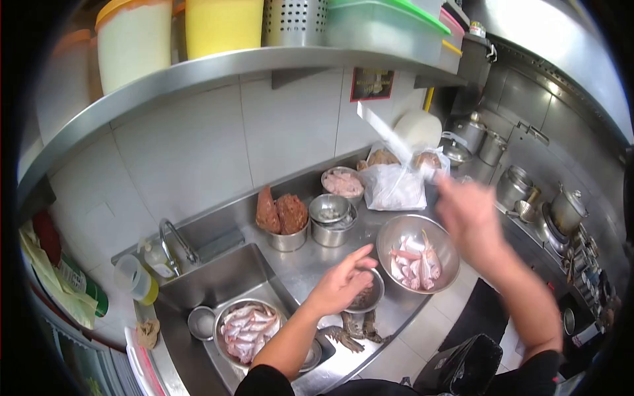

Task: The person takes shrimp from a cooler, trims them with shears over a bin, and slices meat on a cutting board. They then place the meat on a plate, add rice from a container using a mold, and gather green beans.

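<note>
My right hand (465, 208), blurred by motion, is closed around the handle of a knife (386, 134), its pale blade raised and pointing up and left. My left hand (343, 280) hangs over the counter with its fingers apart, holding nothing. Just beyond it is a small metal bowl (371, 294), partly covered by the hand. Dark, prawn-like pieces (350, 335) lie below that bowl at the counter's front. To the right, a large steel bowl (389, 231) contains several pinkish cleaned fish (416, 267).
In the sink (198, 277) sits a bowl of fish (247, 330). Along the wall stand a pot of reddish-brown chunks (287, 218), stacked metal pots (333, 228) and a white plastic bag (395, 188). A shelf (224, 66) overhangs the counter; a black bin (465, 366) stands below.
</note>
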Demonstrator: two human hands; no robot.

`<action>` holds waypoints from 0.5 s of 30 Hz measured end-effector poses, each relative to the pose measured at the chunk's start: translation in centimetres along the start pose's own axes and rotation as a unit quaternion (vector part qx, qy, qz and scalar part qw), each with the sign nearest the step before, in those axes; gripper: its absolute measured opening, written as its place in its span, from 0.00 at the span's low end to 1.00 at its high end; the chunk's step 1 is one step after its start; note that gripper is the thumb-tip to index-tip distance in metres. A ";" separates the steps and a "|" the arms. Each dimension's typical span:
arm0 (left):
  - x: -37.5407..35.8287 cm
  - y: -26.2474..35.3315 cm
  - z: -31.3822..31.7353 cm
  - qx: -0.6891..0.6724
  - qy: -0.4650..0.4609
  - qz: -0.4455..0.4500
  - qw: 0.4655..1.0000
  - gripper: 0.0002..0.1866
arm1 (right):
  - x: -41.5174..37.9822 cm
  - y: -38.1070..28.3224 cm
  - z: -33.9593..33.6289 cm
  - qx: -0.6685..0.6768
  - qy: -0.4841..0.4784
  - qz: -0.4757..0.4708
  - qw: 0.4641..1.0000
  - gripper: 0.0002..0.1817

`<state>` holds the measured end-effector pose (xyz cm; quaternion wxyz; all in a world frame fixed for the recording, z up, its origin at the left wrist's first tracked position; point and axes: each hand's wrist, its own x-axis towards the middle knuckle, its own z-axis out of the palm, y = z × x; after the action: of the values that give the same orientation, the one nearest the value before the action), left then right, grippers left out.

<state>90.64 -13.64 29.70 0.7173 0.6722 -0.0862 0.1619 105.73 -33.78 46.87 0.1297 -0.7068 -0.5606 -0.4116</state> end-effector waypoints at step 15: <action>-18.5 -16.7 -7.1 -0.032 0.341 -0.231 0.911 0.25 | 40.1 1.8 -7.2 -0.512 0.056 -0.142 0.845 0.13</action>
<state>78.55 -9.43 7.14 0.7413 0.5544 0.3163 0.2077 105.47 -11.54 81.03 -0.2793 -0.5609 -0.3564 -0.6931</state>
